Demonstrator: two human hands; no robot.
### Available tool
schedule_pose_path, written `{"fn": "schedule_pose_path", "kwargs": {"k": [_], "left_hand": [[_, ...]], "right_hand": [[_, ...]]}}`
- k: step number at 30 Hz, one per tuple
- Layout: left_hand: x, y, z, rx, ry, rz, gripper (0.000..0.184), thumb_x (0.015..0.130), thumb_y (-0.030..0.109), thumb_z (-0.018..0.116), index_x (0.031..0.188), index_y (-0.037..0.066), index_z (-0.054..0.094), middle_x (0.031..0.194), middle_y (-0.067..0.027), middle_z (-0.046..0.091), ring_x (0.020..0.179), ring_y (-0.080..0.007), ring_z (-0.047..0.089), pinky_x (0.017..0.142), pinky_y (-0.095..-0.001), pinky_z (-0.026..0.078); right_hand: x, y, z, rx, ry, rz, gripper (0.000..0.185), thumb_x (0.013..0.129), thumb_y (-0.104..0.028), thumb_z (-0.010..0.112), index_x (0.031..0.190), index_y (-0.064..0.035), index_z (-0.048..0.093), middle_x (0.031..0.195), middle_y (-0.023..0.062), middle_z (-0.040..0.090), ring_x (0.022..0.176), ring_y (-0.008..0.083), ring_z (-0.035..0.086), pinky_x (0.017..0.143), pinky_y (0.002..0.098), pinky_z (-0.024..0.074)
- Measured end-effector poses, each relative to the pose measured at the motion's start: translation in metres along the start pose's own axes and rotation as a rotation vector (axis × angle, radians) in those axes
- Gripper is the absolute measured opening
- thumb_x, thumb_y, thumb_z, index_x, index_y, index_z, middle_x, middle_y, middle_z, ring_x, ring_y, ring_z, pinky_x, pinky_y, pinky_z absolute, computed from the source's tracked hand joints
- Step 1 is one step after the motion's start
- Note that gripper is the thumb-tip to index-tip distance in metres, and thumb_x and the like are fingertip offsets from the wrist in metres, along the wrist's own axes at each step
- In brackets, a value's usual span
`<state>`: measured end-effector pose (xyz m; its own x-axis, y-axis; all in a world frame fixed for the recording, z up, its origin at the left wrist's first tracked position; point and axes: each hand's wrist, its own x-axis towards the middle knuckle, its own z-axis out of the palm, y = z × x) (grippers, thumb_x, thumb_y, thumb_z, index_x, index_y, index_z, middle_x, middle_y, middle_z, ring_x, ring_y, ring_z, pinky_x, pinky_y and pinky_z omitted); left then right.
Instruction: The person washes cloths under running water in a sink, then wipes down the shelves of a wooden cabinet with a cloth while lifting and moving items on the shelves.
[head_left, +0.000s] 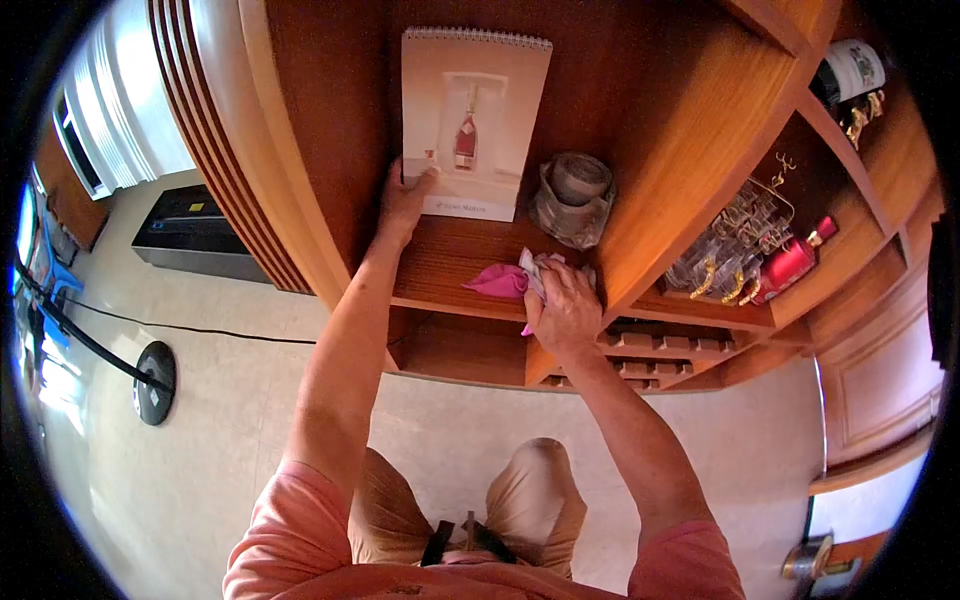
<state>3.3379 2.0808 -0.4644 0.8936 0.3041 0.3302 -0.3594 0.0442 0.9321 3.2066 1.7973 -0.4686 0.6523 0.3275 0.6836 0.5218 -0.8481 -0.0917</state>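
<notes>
A spiral-bound desk calendar (pixel 495 110) with a bottle picture stands upright on the wooden shelf (pixel 450 262). My left hand (pixel 405 200) grips its lower left edge, thumb on the front and the other fingers mostly hidden behind. My right hand (pixel 567 305) presses a pink and white cloth (pixel 500 281) onto the shelf near its front edge, with the fingers bent over it. Just behind that hand sits a grey-brown round object, like stacked bowls, in clear plastic wrap (pixel 572 205).
A wooden divider (pixel 700 130) rises right of my right hand. Beyond it are glassware (pixel 725 245), a red bottle (pixel 795 262) and a dark bottle (pixel 850 72). A black box (pixel 200 235) lies on the floor at left, near a stand's round base (pixel 155 383) and a cable (pixel 215 329).
</notes>
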Motion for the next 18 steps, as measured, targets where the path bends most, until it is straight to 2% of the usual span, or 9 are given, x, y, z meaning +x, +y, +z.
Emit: {"fn": "schedule_pose_path", "kwargs": {"k": [3,6,9,12,13,15,17,18], "left_hand": [[-0.008,0.009,0.0,0.093,0.033,-0.027,0.063,0.092,0.024,0.071,0.144,0.004,0.043,0.126,-0.0155,0.062,0.114,-0.0229,0.058,0.099,-0.0349,0.045],[-0.02,0.011,0.002,0.157,0.047,0.077,0.064,0.091,0.024,0.071,0.145,0.004,0.043,0.128,-0.0186,0.062,0.116,-0.0275,0.059,0.101,-0.0369,0.045],[-0.042,0.007,0.016,0.692,0.447,0.264,0.059,0.09,0.022,0.072,0.141,0.003,0.048,0.125,-0.0207,0.063,0.116,-0.0321,0.06,0.101,-0.0384,0.046],[-0.1,0.055,0.037,0.742,0.303,0.558,0.046,0.087,0.02,0.072,0.127,0.001,0.06,0.117,-0.0204,0.066,0.111,-0.0343,0.062,0.098,-0.0393,0.049],[-0.106,0.05,0.053,0.495,0.207,0.554,0.032,0.085,0.018,0.072,0.111,-0.001,0.068,0.107,-0.0182,0.069,0.1,-0.0329,0.067,0.091,-0.039,0.052],[-0.12,0.091,0.089,0.298,-0.088,0.211,0.027,0.084,0.019,0.073,0.101,-0.002,0.069,0.102,-0.0182,0.07,0.089,-0.033,0.069,0.083,-0.0398,0.055],[-0.109,0.08,0.119,0.266,-0.276,0.032,0.032,0.084,0.023,0.074,0.104,0.0,0.068,0.104,-0.0182,0.07,0.086,-0.0314,0.07,0.079,-0.0392,0.056],[-0.09,0.045,0.132,0.3,-0.386,0.014,0.054,0.081,0.03,0.078,0.12,-0.003,0.061,0.109,-0.0205,0.069,0.083,-0.0332,0.07,0.08,-0.039,0.056]], "right_hand": [[0.001,-0.001,-0.001,0.011,0.005,-0.006,0.029,0.088,-0.02,0.061,0.11,-0.0011,0.067,0.118,0.0145,0.066,0.111,0.0335,0.062,0.095,0.0425,0.0494],[0.001,-0.002,-0.002,0.033,-0.002,0.006,0.029,0.088,-0.02,0.061,0.11,-0.0012,0.067,0.118,0.0146,0.066,0.112,0.0334,0.061,0.096,0.0428,0.049],[0.002,-0.001,-0.003,-0.008,-0.015,-0.007,0.03,0.088,-0.022,0.061,0.11,-0.0012,0.066,0.118,0.015,0.066,0.11,0.0335,0.062,0.094,0.0426,0.0509],[0.002,0.002,0.0,-0.034,-0.006,-0.006,0.031,0.089,-0.025,0.061,0.109,-0.0019,0.066,0.119,0.0154,0.065,0.105,0.0339,0.063,0.088,0.0422,0.0547],[0.002,0.001,0.0,-0.041,-0.023,0.017,0.031,0.089,-0.026,0.061,0.108,-0.0024,0.066,0.118,0.0151,0.065,0.105,0.0339,0.063,0.087,0.0422,0.0551],[-0.003,0.0,0.0,-0.046,-0.069,0.054,0.031,0.088,-0.028,0.062,0.106,-0.0033,0.066,0.117,0.0144,0.065,0.103,0.0337,0.063,0.086,0.0424,0.0556],[-0.003,0.003,0.003,-0.048,-0.1,0.074,0.031,0.087,-0.03,0.063,0.104,-0.0039,0.066,0.116,0.0136,0.065,0.101,0.0334,0.063,0.085,0.0428,0.0561],[-0.005,0.006,0.006,-0.029,-0.058,0.054,0.032,0.084,-0.03,0.066,0.103,-0.0042,0.066,0.112,0.0129,0.065,0.101,0.0327,0.062,0.086,0.0431,0.0549]]}}
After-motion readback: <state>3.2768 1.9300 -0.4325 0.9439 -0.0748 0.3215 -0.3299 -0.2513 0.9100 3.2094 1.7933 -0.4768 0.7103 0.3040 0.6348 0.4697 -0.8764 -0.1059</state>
